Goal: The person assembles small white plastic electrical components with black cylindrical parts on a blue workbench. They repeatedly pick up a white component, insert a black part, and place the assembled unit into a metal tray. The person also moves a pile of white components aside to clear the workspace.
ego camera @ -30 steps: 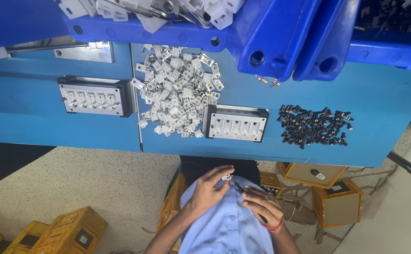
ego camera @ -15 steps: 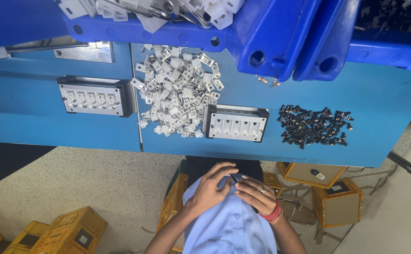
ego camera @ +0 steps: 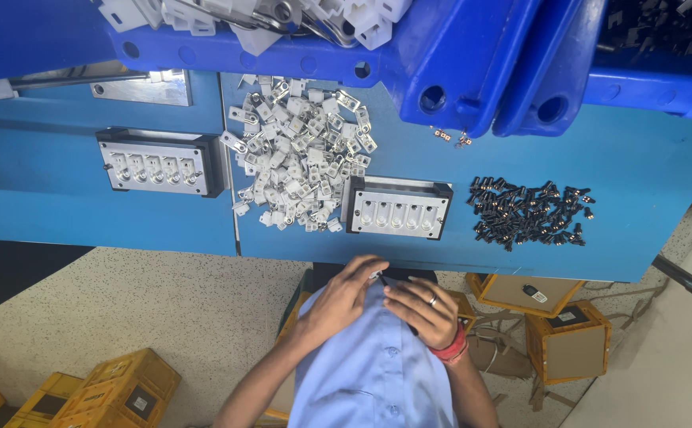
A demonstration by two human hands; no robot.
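Below the table's near edge | I see left hand [ego camera: 344, 295] and right hand [ego camera: 421, 311] with fingers curled together on a small part [ego camera: 377, 277] | I'd grip firmly, work close to chest.

Left hand [ego camera: 344, 295] and right hand [ego camera: 421, 309] pinch a small part [ego camera: 377, 277] below the blue table [ego camera: 647, 166].

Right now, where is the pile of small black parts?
In the head view, the pile of small black parts lies right on the blue table, beside the right-hand metal fixture block.
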